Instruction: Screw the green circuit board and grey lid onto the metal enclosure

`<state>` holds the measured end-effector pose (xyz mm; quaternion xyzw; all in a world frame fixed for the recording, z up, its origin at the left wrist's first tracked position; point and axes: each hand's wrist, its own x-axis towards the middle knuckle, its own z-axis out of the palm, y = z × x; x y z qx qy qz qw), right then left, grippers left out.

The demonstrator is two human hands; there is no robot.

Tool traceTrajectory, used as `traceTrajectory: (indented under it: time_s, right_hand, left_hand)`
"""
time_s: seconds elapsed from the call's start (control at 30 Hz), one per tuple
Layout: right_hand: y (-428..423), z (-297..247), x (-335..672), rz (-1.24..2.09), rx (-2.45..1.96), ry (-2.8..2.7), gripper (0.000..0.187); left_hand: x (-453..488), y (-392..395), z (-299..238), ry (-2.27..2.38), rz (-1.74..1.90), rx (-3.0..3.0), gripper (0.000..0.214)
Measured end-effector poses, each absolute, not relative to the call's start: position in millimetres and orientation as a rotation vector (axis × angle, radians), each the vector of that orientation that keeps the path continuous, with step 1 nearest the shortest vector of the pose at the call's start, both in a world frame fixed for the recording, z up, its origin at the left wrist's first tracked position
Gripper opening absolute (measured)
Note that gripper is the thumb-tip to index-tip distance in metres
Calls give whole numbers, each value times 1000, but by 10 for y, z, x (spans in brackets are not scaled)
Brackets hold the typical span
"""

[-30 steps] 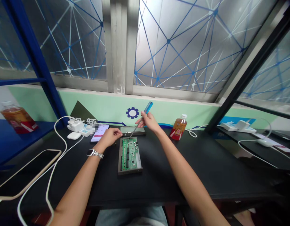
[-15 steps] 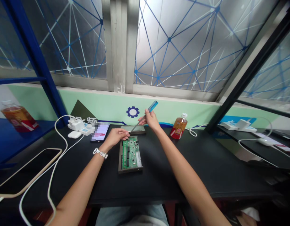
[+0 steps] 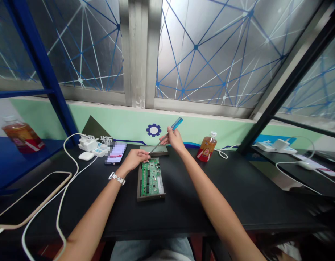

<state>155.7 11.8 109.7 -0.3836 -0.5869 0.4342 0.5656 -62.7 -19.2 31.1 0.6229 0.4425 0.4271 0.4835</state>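
A screwdriver (image 3: pixel 176 123) with a clear blue handle is in my right hand (image 3: pixel 173 138), its long metal shaft slanting down to the left. The tip ends at the pinched fingers of my left hand (image 3: pixel 137 157); what they hold, if anything, is too small to make out. Just below my left fingertips lies a green circuit board (image 3: pixel 151 177), set in a shallow grey metal casing (image 3: pixel 145 198). Behind the board, partly covered by the shaft, rests a flat grey cover (image 3: pixel 162 150).
On the black table (image 3: pixel 181 214) a drink bottle (image 3: pixel 207 146) stands at right. Left are a lit phone (image 3: pixel 116 154), a white power strip (image 3: pixel 98 148), a dark phone (image 3: pixel 31 197) and white cables (image 3: pixel 64 188). Another bottle (image 3: pixel 22 134) stands on the blue shelf.
Almost nothing differs. Both hands and the screwdriver keep their places at the far end of the board; the whole view has shifted slightly.
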Motion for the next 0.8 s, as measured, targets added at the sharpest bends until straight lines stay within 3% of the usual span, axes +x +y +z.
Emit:
traceTrajectory:
  time_s: [0.8]
  right_hand:
    - [81,1139,1584,961,-872,-1453,43]
  left_hand:
    - [-561,-308,316,1190,992,2079,28]
